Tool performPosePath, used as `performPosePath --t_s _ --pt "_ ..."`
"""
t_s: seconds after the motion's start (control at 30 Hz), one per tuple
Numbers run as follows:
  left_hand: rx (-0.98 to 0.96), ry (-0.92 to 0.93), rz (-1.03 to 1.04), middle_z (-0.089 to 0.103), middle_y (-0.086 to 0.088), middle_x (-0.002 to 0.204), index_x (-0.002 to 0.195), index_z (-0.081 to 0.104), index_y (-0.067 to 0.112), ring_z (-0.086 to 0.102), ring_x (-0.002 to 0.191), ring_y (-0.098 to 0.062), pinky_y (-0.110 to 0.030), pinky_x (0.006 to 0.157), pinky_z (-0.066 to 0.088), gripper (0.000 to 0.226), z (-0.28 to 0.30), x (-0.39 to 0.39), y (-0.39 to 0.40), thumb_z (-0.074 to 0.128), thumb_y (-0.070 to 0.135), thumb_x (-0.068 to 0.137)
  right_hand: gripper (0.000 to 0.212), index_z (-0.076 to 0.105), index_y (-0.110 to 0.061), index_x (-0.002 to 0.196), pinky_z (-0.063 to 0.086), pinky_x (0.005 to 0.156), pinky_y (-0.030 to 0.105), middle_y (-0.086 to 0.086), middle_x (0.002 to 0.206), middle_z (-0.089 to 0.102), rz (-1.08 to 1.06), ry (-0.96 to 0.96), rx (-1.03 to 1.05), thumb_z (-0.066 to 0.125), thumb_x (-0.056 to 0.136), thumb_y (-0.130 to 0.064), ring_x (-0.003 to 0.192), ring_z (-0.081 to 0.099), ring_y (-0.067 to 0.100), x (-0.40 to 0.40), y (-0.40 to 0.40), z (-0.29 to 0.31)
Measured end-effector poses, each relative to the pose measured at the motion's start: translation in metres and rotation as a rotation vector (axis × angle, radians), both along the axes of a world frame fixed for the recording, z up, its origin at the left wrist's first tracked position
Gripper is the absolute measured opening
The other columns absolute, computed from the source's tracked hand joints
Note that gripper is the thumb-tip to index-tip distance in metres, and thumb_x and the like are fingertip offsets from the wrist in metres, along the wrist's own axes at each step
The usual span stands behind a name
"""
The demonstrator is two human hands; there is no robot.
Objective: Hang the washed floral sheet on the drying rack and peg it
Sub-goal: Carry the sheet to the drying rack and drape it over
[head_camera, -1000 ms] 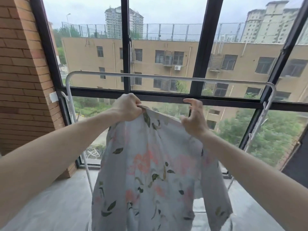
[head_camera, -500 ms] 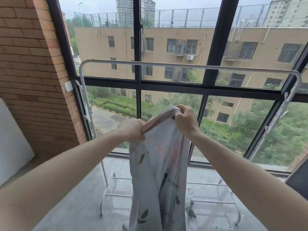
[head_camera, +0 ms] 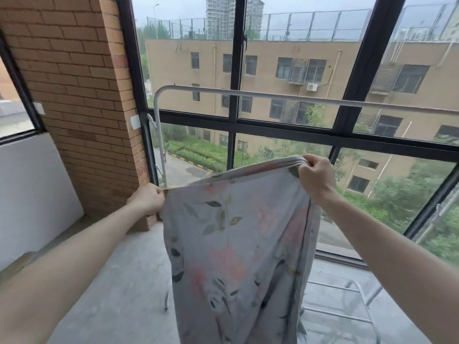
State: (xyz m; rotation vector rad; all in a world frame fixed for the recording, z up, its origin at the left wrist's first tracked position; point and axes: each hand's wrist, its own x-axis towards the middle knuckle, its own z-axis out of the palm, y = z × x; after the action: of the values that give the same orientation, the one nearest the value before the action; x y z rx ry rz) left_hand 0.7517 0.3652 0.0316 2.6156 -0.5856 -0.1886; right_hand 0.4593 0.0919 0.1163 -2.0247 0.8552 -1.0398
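The floral sheet (head_camera: 233,244), pale grey with pink flowers and dark leaves, hangs in front of me, its top edge stretched between both hands. My left hand (head_camera: 147,198) grips the left corner, lower down. My right hand (head_camera: 315,175) holds the bunched right part of the edge, higher up. The white drying rack (head_camera: 273,96) stands behind the sheet, its top bar well above both hands. The sheet does not touch the bar. No pegs are visible.
A large black-framed window (head_camera: 280,131) is right behind the rack. A brick pillar (head_camera: 82,95) stands to the left, with a white wall panel (head_camera: 32,189) beside it. The rack's lower bars (head_camera: 347,316) lie on the grey concrete floor (head_camera: 124,281) at lower right.
My hands have moved apart, spreading the bunched top edge of the sheet. The left hand went left and down. The view has swung left.
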Motion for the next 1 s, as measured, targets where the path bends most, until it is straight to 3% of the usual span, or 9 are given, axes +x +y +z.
performPosePath --t_s 0.13,0.27,0.4,0.53,0.63,0.73,0.8,0.9,1.0 --pt "-0.443 0.067 0.096 0.075 -0.01 0.07 0.087 0.071 0.01 0.074 0.06 -0.025 -0.03 0.051 0.056 0.031 0.036 0.018 0.011 0.046 0.017 0.104 0.027 0.071 -0.018 0.072 0.03 0.039 0.019 -0.009 0.051 0.054 -0.001 0.065 -0.051 0.054 0.084 -0.001 0.048 0.042 0.008 0.008 -0.005 0.007" --pt "-0.842 0.188 0.189 0.079 -0.004 0.075 0.106 0.066 0.018 0.077 0.066 -0.027 -0.036 0.06 0.061 0.03 0.067 0.022 0.009 0.036 0.023 0.109 0.026 0.073 -0.018 0.069 0.037 0.044 0.018 -0.007 0.053 0.065 0.043 0.082 -0.092 0.055 0.084 -0.007 0.05 0.052 0.007 0.018 -0.001 0.023" --pt "-0.848 -0.061 0.101 0.074 0.002 0.091 0.1 0.07 0.025 0.07 0.084 -0.02 -0.033 0.078 0.057 0.03 0.098 0.002 -0.001 0.041 0.033 0.105 0.025 0.071 -0.022 0.076 0.047 0.058 0.03 -0.005 0.067 0.07 0.037 0.182 -0.16 0.054 0.083 -0.006 0.071 0.064 0.023 0.039 0.004 0.032" --pt "-0.929 -0.181 -0.112 0.057 0.008 0.07 0.084 0.062 0.021 0.054 0.065 -0.011 -0.025 0.059 0.041 0.031 0.142 -0.038 -0.036 0.044 0.026 0.109 0.067 0.048 -0.033 0.146 0.043 0.104 0.03 -0.007 0.133 0.061 0.44 0.429 -0.159 0.071 0.086 -0.016 0.122 0.055 0.014 0.088 0.056 0.028" --pt "-0.928 -0.182 -0.222 0.048 0.008 0.057 0.085 0.062 0.01 0.046 0.055 -0.016 -0.031 0.054 0.035 0.033 0.162 -0.044 -0.052 0.047 0.028 0.108 0.045 0.061 -0.03 0.138 0.051 0.097 0.03 -0.014 0.118 0.068 0.573 0.401 -0.163 0.071 0.095 -0.034 0.102 0.06 0.006 0.114 0.086 0.014" --pt "-0.846 -0.163 -0.227 0.044 0.009 0.051 0.069 0.053 0.017 0.045 0.052 -0.018 -0.03 0.054 0.036 0.04 0.161 -0.039 -0.055 0.049 0.029 0.107 0.023 0.079 -0.026 0.098 0.06 0.064 0.044 -0.012 0.085 0.079 0.491 0.233 -0.106 0.059 0.104 -0.035 0.063 0.064 0.014 0.123 0.08 0.012" --pt "-0.806 -0.208 -0.198 0.044 0.011 0.045 0.061 0.046 0.02 0.046 0.051 -0.017 -0.03 0.055 0.036 0.045 0.154 -0.033 -0.056 0.052 0.029 0.105 0.03 0.074 -0.027 0.106 0.059 0.068 0.038 -0.012 0.097 0.077 0.573 0.308 -0.089 0.057 0.101 -0.051 0.07 0.071 0.016 0.132 0.077 0.017" --pt "-0.759 -0.268 -0.18 0.043 0.009 0.045 0.057 0.043 0.02 0.044 0.05 -0.016 -0.032 0.054 0.036 0.049 0.145 -0.032 -0.064 0.053 0.028 0.104 0.075 0.052 -0.023 0.14 0.051 0.083 0.028 -0.012 0.122 0.058 0.641 0.515 -0.1 0.062 0.085 -0.074 0.101 0.065 0.008 0.141 0.093 0.011" --pt "-0.769 -0.284 -0.147 0.043 0.009 0.046 0.056 0.043 0.02 0.044 0.05 -0.017 -0.033 0.055 0.038 0.05 0.148 -0.019 -0.075 0.053 0.028 0.104 0.041 0.065 -0.019 0.122 0.053 0.076 0.029 -0.004 0.117 0.068 0.546 0.598 -0.186 0.067 0.094 -0.049 0.098 0.067 0.016 0.159 0.088 -0.021"
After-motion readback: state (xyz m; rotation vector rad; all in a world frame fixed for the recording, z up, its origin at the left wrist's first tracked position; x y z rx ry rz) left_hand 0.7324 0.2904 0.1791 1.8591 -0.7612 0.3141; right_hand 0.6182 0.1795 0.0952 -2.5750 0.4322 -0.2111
